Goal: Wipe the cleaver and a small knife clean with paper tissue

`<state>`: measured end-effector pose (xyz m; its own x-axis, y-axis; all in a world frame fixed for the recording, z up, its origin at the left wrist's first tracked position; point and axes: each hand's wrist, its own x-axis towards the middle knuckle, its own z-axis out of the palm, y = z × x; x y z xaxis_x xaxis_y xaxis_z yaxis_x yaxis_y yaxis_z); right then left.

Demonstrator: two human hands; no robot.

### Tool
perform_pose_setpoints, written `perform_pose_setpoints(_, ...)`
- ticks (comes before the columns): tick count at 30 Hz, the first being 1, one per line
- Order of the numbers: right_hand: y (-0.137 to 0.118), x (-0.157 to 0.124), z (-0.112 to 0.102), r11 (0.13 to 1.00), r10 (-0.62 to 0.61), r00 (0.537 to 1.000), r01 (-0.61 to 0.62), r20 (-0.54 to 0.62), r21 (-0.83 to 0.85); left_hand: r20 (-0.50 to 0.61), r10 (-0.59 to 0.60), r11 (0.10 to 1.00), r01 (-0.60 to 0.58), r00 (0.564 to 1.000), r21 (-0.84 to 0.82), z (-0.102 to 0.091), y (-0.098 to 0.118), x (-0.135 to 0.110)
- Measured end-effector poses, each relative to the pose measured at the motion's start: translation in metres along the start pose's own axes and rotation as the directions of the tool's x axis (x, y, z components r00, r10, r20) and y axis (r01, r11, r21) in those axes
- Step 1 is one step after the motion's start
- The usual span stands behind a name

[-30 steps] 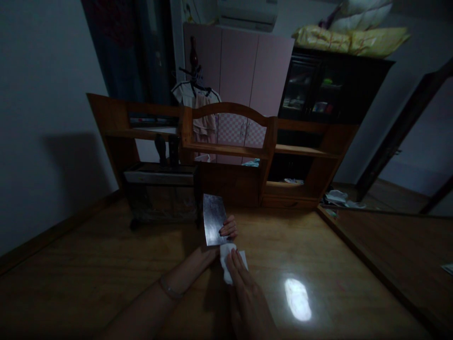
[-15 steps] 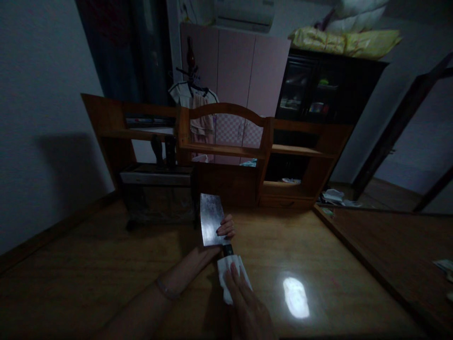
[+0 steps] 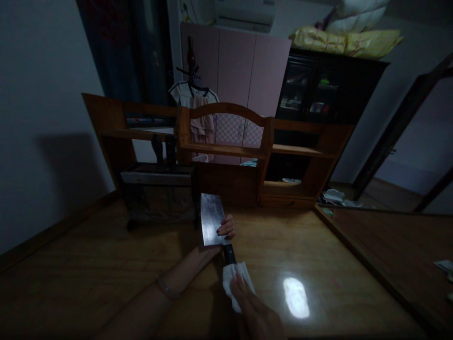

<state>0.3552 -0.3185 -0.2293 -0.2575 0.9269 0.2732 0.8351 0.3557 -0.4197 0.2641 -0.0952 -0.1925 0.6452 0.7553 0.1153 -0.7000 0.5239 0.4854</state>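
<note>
A cleaver [image 3: 211, 221] with a broad metal blade and a black handle is held up over the wooden desk. My left hand [image 3: 227, 227] grips it from beneath and behind, with its fingers curled over the blade's right edge near the handle. A white cloth or tissue [image 3: 231, 285] wraps the lower part of the handle. My right hand [image 3: 253, 304] is closed on that white wrap and pinches it around the handle. The handle's end is hidden inside the wrap and under the fingers.
A knife block [image 3: 159, 178] with two dark-handled tools stands at the desk's back left. Behind it rises a wooden shelf unit [image 3: 226, 150]. The desk surface [image 3: 311, 255] carries a bright light reflection at right, and a raised wooden edge [image 3: 357, 257] runs along that side.
My right hand and the white wrap have slid down along the handle toward me, baring more of the black handle. My left hand and the blade have hardly moved.
</note>
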Motion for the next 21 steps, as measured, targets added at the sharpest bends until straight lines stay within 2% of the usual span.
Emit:
perform_pose_setpoints(3, -0.006, 0.001, -0.018, 0.999, -0.032, 0.999, 0.032, 0.006, 0.044, -0.002, 0.001, 1.000, -0.001, 1.000, 0.005, 0.001, 0.001, -0.001)
perform_pose_setpoints(8, -0.033, 0.032, -0.036, 0.992, 0.066, 0.984, -0.047, -0.167, 0.115, 0.001, 0.005, 1.000, -0.005, 1.000, 0.011, 0.008, 0.004, -0.011)
perform_pose_setpoints(13, -0.043, 0.060, -0.024, 0.983, 0.135, 0.979, -0.113, -0.151, 0.143, 0.002, 0.018, 1.000, -0.018, 1.000, 0.020, 0.019, 0.003, -0.019)
perform_pose_setpoints(21, -0.035, 0.049, -0.013, 0.993, 0.104, 0.988, -0.098, -0.114, 0.060, -0.024, 0.040, 0.999, -0.039, 0.999, 0.027, 0.019, 0.005, -0.027)
